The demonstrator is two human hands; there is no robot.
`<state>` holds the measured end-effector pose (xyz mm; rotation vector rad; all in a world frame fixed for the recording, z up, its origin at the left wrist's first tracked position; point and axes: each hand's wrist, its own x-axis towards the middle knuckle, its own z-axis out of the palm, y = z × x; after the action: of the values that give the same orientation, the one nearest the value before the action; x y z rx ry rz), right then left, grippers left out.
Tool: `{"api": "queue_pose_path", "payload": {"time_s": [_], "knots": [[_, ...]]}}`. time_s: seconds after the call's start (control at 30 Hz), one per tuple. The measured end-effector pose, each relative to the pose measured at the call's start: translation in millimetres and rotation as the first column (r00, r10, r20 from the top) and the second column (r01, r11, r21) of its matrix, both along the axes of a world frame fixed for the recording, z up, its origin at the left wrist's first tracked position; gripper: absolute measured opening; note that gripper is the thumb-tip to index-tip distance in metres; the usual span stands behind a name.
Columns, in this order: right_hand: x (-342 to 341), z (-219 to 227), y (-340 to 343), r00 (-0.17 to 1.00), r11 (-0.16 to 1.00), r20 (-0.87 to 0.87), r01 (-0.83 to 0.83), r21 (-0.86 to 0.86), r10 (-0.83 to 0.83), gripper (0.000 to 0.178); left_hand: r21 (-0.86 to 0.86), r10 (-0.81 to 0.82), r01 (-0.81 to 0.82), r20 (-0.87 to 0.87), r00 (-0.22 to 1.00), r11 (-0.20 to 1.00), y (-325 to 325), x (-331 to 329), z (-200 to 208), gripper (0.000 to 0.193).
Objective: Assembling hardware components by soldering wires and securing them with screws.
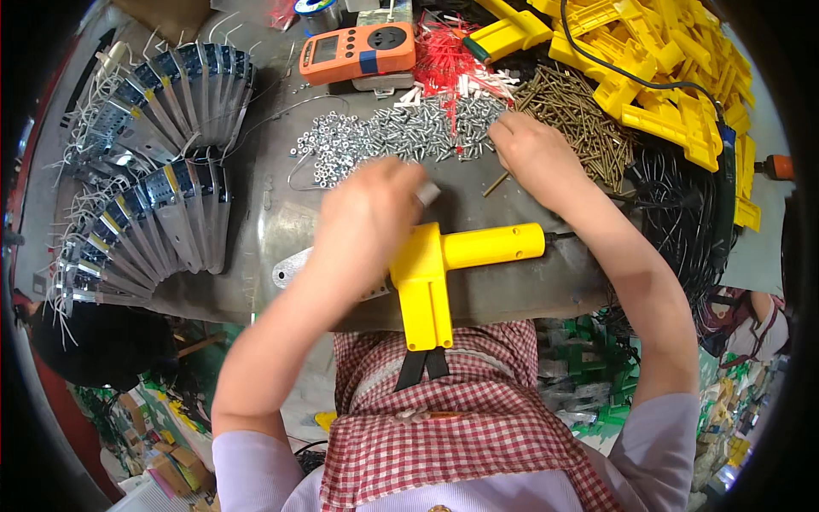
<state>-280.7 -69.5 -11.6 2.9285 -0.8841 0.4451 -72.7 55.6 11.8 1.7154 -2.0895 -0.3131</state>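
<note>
A yellow plastic tool housing (pixel 425 286) lies at the table's near edge, its round handle pointing right with a black cord at the end. A flat metal plate with holes (pixel 292 268) sticks out to its left, partly hidden under my left forearm. Over the housing, my left hand (pixel 368 209) is closed and slightly blurred, with a small pale grey piece (pixel 428 193) at its fingertips. My right hand (pixel 536 158) has its fingers pinched together at the right end of a pile of silver screws (pixel 409 128); whatever they hold is hidden.
Long brass-coloured screws (pixel 573 115) are heaped beside my right hand, below many yellow housings (pixel 657 60). Small nuts (pixel 328 145) lie left of the silver screws. An orange multimeter (pixel 358 53) stands behind. Wired circuit boards (pixel 162 222) fan out at left; black cables (pixel 678 213) bundle at right.
</note>
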Motion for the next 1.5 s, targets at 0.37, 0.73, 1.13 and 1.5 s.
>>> {"api": "queue_pose_path", "payload": {"time_s": [0.37, 0.73, 1.13, 1.5], "knots": [[-2.1, 9.9, -0.9, 0.952, 0.904, 0.298, -0.189, 0.384, 0.072, 0.015, -0.121, -0.208, 0.245, 0.257, 0.944, 0.962, -34.0, 25.9, -21.4, 0.032], [16.3, 27.2, 29.9, 0.978, 0.916, 0.207, -0.06, 0.396, -0.026, 0.012, 0.028, -0.128, 0.149, -0.372, 0.919, 0.988, 54.8, 7.2, 30.8, 0.029], [0.9, 54.6, 154.7, 0.989, 0.363, 0.099, -0.054, 0.93, -0.108, 0.015, 0.302, 0.04, 0.159, -0.559, 0.828, 0.94, 121.9, 7.0, 16.4, 0.029], [41.2, 47.1, 81.8, 0.932, 0.808, 0.359, -0.252, 0.532, 0.054, 0.007, 0.231, -0.041, 0.169, -0.472, 0.881, 0.958, 125.1, 3.0, 18.8, 0.034]]}}
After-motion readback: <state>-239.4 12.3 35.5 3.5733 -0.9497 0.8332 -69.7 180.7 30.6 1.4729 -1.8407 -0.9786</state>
